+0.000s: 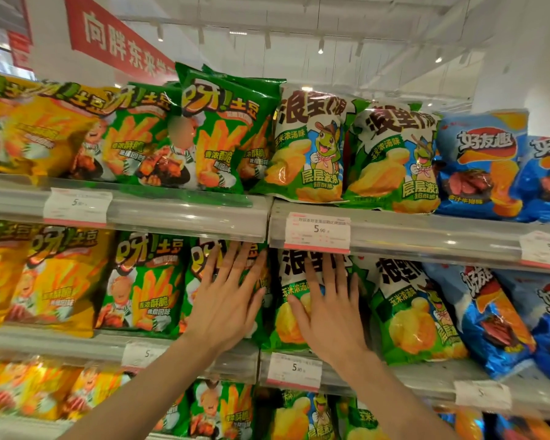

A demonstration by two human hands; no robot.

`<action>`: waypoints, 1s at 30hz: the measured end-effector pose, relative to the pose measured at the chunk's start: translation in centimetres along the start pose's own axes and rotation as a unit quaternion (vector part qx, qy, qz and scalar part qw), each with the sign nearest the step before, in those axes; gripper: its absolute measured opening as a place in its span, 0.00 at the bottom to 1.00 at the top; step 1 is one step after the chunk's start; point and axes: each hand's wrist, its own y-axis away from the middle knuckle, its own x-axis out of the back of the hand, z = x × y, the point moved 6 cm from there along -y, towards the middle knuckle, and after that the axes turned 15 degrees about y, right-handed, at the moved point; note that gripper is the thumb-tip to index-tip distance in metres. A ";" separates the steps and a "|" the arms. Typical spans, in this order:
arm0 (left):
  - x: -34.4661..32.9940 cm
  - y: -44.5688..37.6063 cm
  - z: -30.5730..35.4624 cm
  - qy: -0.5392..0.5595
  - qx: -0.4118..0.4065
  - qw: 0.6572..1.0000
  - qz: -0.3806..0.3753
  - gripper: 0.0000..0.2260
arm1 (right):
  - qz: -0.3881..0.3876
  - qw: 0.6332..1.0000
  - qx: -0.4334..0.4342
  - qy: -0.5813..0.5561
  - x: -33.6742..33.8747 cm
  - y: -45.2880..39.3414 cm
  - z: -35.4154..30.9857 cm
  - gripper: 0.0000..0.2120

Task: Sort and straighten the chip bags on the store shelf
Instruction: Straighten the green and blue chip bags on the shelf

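Two flat hands press bags mid-frame: left hand (227, 300) on a green fries bag (200, 281), right hand (329, 312) on a green-and-white chip bag (291, 325).

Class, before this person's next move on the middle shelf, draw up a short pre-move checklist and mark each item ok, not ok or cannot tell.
1. Left hand flat on the green fries bag: ok.
2. Right hand flat on the green-and-white wavy-chip bag: ok.
3. Neither hand gripping a bag: ok.
4. Neighbouring wavy-chip bag upright: not ok, it leans.
5. Blue bag straight: not ok, tilted.
6. Bags behind the front row in order: cannot tell.
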 end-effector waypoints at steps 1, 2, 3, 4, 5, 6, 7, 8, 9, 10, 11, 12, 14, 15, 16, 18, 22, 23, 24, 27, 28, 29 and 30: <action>0.1 0.0 0.0 0.003 -0.002 1.000 0.001 0.27 | 0.001 1.000 -0.001 0.004 0.0 0.0 0.0 0.35; 0.1 0.0 0.0 0.006 -0.004 1.000 0.002 0.27 | 0.003 1.000 -0.003 0.008 0.0 -0.1 0.0 0.35; 0.1 0.0 0.0 0.010 -0.007 1.000 0.003 0.27 | 0.003 1.000 -0.003 0.011 0.0 -0.1 -0.1 0.34; 0.1 0.0 0.0 0.013 -0.008 1.000 0.005 0.27 | 0.003 1.000 -0.003 0.011 0.1 0.0 -0.1 0.34; 0.1 0.0 0.0 0.019 -0.007 1.000 0.009 0.27 | 0.008 1.000 -0.003 0.007 0.3 0.1 -0.1 0.34; 0.2 0.1 0.1 0.029 -0.005 0.999 0.015 0.27 | 0.020 1.000 -0.004 -0.001 0.7 0.3 0.0 0.34; 0.4 0.0 0.3 0.044 -0.003 0.999 0.023 0.26 | 0.033 0.999 -0.008 -0.013 1.2 0.5 0.4 0.34; 0.5 0.0 0.8 0.060 -0.005 0.998 0.033 0.26 | 0.050 0.998 -0.013 -0.026 1.8 0.8 1.0 0.33; 0.7 0.0 1.5 0.077 -0.008 0.996 0.041 0.26 | 0.069 0.997 -0.019 -0.040 2.6 1.1 1.8 0.32; 0.7 0.0 2.3 0.097 -0.013 0.994 0.049 0.25 | 0.088 0.994 -0.027 -0.053 3.4 1.4 2.9 0.30; 0.8 -0.1 3.3 0.121 -0.015 0.991 0.054 0.24 | 0.104 0.992 -0.040 -0.065 4.1 1.8 4.4 0.28; 0.8 -0.3 4.4 0.148 -0.013 0.987 0.058 0.23 | 0.113 0.989 -0.060 -0.078 4.4 2.0 6.1 0.26; 0.8 -0.8 6.8 0.207 -0.003 0.976 0.059 0.21 | 0.109 0.983 -0.110 -0.101 4.9 2.4 10.3 0.24; 0.7 -1.2 8.1 0.231 -0.006 0.971 0.056 0.20 | 0.094 0.981 -0.128 -0.113 4.7 2.6 12.4 0.23; 0.4 -1.6 9.4 0.250 -0.016 0.967 0.052 0.19 | 0.074 0.979 -0.142 -0.127 4.5 2.8 14.3 0.21; -0.4 -2.5 12.3 0.298 -0.022 0.954 0.018 0.20 | 0.023 0.973 -0.160 -0.165 3.6 3.5 17.5 0.17; -3.9 -4.5 16.8 0.441 0.110 0.881 -0.128 0.24 | -0.028 0.966 -0.147 -0.213 1.3 4.1 20.6 0.19; -5.0 -5.0 17.9 0.457 0.132 0.865 -0.159 0.27 | -0.037 0.963 -0.141 -0.226 0.9 4.0 21.1 0.20; -6.0 -5.6 18.7 0.464 0.146 0.855 -0.181 0.29 | -0.044 0.962 -0.134 -0.233 0.4 3.8 21.6 0.20; -9.1 -7.2 20.0 0.481 0.193 0.831 -0.204 0.35 | -0.050 0.961 -0.126 -0.240 -0.6 3.2 23.0 0.21; -10.0 -7.6 20.2 0.494 0.210 0.819 -0.203 0.36 | -0.049 0.961 -0.124 -0.240 -0.9 3.0 23.4 0.21; -10.8 -7.9 20.2 0.511 0.227 0.805 -0.199 0.37 | -0.053 0.961 -0.127 -0.241 -1.0 2.9 23.8 0.22; -11.4 -8.2 20.3 0.527 0.241 0.791 -0.193 0.39 | -0.059 0.958 -0.134 -0.245 -1.3 2.6 24.2 0.23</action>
